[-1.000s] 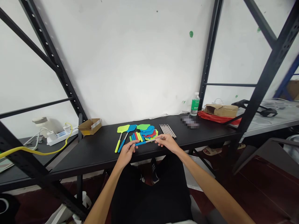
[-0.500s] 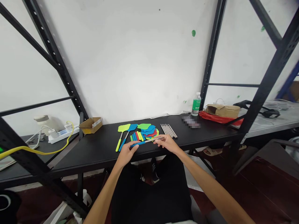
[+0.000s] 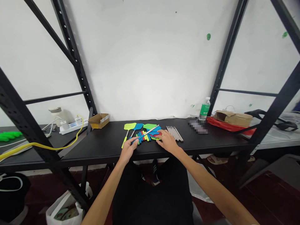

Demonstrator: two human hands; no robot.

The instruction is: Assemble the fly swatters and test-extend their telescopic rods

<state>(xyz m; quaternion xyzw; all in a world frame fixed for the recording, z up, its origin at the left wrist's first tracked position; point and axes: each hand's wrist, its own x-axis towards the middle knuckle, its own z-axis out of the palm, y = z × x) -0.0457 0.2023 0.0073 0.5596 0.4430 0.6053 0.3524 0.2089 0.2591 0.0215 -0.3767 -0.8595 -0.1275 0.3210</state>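
Note:
My left hand (image 3: 128, 149) is closed round the blue grip of a swatter handle (image 3: 152, 128), whose bare silver rod points up and right. My right hand (image 3: 168, 141) rests at the right side of a pile of blue, red and green swatter heads (image 3: 155, 132), thumb and fingers apart; its fingertips are partly hidden among them. Beneath the held rod lies a row of coloured grips (image 3: 146, 137). Left of the pile are two whole swatters, one yellow-green (image 3: 128, 126) and one blue (image 3: 138, 126). Several silver rods (image 3: 174, 133) lie side by side, right of the pile.
An open cardboard box (image 3: 99, 121) sits on the black table (image 3: 100, 147) at left. A water bottle (image 3: 205, 109) stands at the back right, near a red bag (image 3: 231, 125) under a brown carton (image 3: 233, 118). Black metal posts (image 3: 227, 47) frame both sides. A yellow cable (image 3: 58, 147) hangs at left.
My right hand has let go of the rod and moved onto the heads. The rod, in my left hand, now tilts up more steeply. The view has shifted left.

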